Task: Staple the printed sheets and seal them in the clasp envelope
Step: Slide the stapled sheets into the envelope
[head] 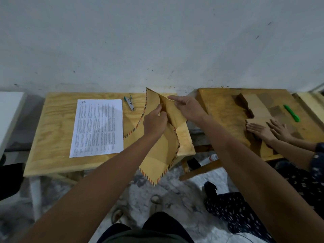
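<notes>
A brown envelope point(161, 151) with a striped red-and-dark border is held up, tilted, over the right part of the small wooden table point(52, 137). My left hand point(155, 122) pinches it near its upper middle. My right hand point(186, 107) grips the flap at the top, index finger stretched out to the left. The printed sheets point(98, 127) lie flat on the table to the left of the envelope. A small stapler point(129, 103) with a teal end rests at the back of the table, between the sheets and the envelope.
A second wooden table point(228, 109) stands to the right, where another person's hands point(270, 130) press on flattened cardboard point(257, 109). A green marker point(292, 113) lies there. A plastic bottle point(213, 157) lies on the floor between the tables. A white wall rises behind.
</notes>
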